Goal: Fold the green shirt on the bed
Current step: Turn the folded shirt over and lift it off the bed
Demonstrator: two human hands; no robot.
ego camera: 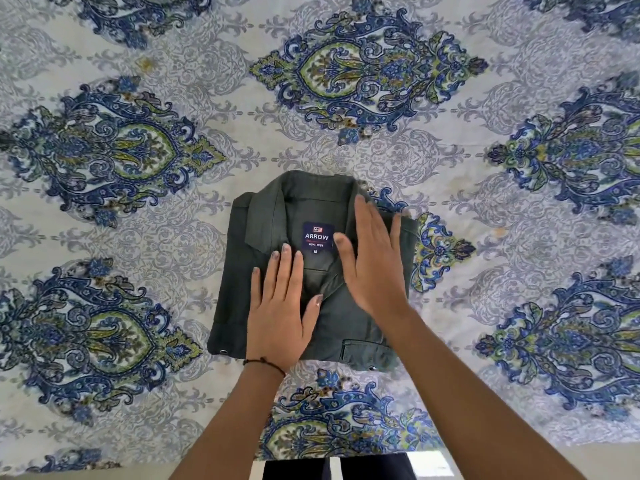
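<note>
The green shirt (311, 271) lies at centre frame on the bed (485, 306), folded into a compact rectangle, collar and label uppermost. Left hand (280, 306) rests flat on its lower middle, fingers straight, gripping nothing. Right hand (372, 258) presses flat on the right half, likewise gripping nothing. Judged soft, light and limp; layers may slip, so lift from beneath both side edges. Patterned sheet lies open on all sides; the bed's near edge runs along the bottom of the frame.
</note>
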